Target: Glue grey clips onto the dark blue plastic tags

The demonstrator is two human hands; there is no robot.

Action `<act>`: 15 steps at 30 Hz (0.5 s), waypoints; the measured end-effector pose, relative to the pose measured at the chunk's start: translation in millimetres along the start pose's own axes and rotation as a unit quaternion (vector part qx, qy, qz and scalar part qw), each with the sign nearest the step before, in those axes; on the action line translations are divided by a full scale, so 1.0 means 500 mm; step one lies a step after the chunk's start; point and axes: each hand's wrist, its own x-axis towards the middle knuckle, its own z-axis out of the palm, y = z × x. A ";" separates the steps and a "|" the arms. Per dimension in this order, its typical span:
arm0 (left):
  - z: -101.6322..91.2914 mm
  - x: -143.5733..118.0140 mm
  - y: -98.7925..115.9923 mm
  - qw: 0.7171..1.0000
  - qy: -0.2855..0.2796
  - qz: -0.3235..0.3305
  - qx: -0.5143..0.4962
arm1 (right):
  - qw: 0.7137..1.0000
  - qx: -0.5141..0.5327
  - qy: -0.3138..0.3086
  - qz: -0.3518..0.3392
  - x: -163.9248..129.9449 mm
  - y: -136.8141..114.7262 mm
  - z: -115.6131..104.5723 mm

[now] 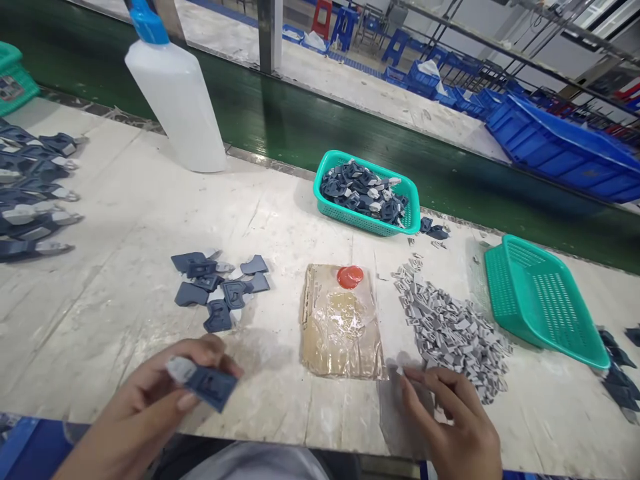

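Observation:
My left hand (165, 393) is closed around a dark blue-grey plastic part (213, 385) with a pale grey tip, held above the table's front edge. Between the thumb and forefinger of my right hand (450, 413) is a small light grey plastic piece (400, 371). That hand is just left of a heap of similar small grey pieces (457, 333). A flat cardboard piece wrapped in clear film (345, 340) lies between my hands, with a glossy red patch (349, 277) at its far end. Several dark plastic parts (220, 287) lie loosely beyond my left hand.
A green basket (345, 225) full of dark parts stands at the back. Another green basket (520, 300) is at right. A white bottle with a blue cap (183, 107) stands back left. Rows of dark parts (35, 187) lie far left. A green conveyor belt (295, 127) runs behind.

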 end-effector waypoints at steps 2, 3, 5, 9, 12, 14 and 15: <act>0.026 -0.003 -0.008 0.998 -0.045 -0.040 -0.035 | 1.000 -0.004 0.022 -0.019 0.028 -0.023 -0.003; 0.037 -0.002 -0.014 0.995 -0.062 -0.060 -0.056 | 0.999 -0.008 0.033 -0.037 0.045 -0.037 -0.001; 0.055 0.000 -0.028 0.987 -0.085 -0.094 -0.097 | 0.996 -0.022 0.048 -0.076 0.083 -0.063 0.014; 0.072 0.004 -0.044 0.977 -0.102 -0.112 -0.150 | 0.992 -0.035 0.029 -0.119 0.145 -0.090 0.065; 0.069 0.005 -0.044 0.971 -0.102 -0.122 -0.179 | 0.990 -0.032 0.012 -0.137 0.162 -0.085 0.095; 0.064 0.006 -0.042 0.968 -0.091 -0.133 -0.192 | 0.989 -0.030 0.008 -0.143 0.163 -0.079 0.103; 0.062 0.006 -0.041 0.967 -0.088 -0.135 -0.197 | 0.989 -0.030 0.007 -0.144 0.162 -0.077 0.105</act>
